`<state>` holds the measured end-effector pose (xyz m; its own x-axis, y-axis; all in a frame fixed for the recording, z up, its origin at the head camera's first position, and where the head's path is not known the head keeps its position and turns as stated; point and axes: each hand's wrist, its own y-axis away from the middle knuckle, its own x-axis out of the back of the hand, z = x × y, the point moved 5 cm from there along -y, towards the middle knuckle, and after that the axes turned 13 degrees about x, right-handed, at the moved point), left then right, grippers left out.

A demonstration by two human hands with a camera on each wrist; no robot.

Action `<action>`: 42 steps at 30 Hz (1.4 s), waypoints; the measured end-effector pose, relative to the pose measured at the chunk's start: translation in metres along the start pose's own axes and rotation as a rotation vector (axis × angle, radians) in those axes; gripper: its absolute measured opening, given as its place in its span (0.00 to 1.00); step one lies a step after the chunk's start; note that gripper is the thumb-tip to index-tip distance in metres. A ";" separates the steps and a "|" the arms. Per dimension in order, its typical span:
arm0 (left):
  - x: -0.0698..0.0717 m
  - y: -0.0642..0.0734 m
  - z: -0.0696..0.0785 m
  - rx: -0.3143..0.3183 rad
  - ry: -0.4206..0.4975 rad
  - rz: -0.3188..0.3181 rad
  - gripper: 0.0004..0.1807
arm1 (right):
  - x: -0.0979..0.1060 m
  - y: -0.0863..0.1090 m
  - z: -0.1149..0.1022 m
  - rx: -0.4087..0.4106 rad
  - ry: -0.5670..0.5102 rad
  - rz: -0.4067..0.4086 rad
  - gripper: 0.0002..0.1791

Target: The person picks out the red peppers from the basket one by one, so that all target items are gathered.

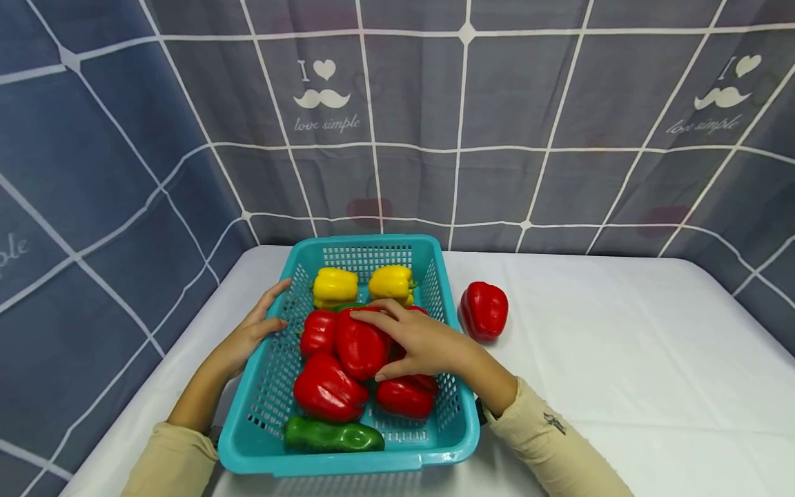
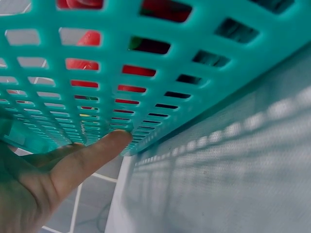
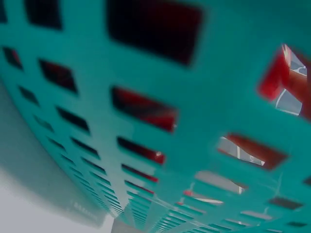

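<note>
A turquoise basket (image 1: pixel 251 428) stands on the white table, holding several red bell peppers, two or more yellow ones and a long green pepper (image 1: pixel 333 436). My left hand (image 1: pixel 245 338) grips its left rim; in the left wrist view, fingers (image 2: pixel 87 162) of that hand lie against the outside of the perforated wall. Reaching over the right rim, my right hand (image 1: pixel 419 338) holds a red bell pepper (image 1: pixel 360 345) on top of the pile, thumb on the near side and fingers across its top. In the right wrist view the basket wall (image 3: pixel 204 107) hides most of that hand.
Outside the basket, by its right wall, lies another red bell pepper (image 1: pixel 484 310). Yellow bell peppers (image 1: pixel 335 286) sit at the basket's far end. A grey checked cloth (image 1: pixel 410 124) hangs behind the white table (image 1: pixel 621 359) and along its sides.
</note>
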<state>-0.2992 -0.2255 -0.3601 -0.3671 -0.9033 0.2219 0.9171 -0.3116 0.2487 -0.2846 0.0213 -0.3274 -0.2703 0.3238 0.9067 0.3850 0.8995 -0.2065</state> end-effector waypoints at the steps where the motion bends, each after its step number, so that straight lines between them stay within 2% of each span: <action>1: 0.000 0.001 0.000 -0.002 -0.001 0.001 0.37 | 0.000 0.000 -0.001 0.003 0.005 0.004 0.46; 7: 0.003 0.003 0.000 -0.007 -0.001 0.000 0.37 | 0.004 -0.002 -0.003 0.017 0.012 0.037 0.46; 20: 0.003 0.001 0.004 -0.022 -0.035 0.009 0.37 | 0.009 0.002 0.000 -0.005 -0.053 0.093 0.47; 29: 0.001 -0.001 0.005 -0.018 -0.043 0.005 0.37 | 0.015 0.007 -0.002 -0.009 -0.097 0.162 0.47; 37: 0.000 0.001 0.003 -0.013 -0.023 -0.014 0.37 | 0.025 0.015 -0.003 0.009 -0.164 0.220 0.47; 42: 0.000 0.002 0.003 -0.006 -0.029 -0.012 0.37 | 0.034 0.026 0.001 -0.019 -0.166 0.251 0.46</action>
<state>-0.2977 -0.2249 -0.3567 -0.3826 -0.8904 0.2465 0.9134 -0.3244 0.2458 -0.2843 0.0555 -0.3023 -0.3043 0.5799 0.7557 0.4743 0.7803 -0.4077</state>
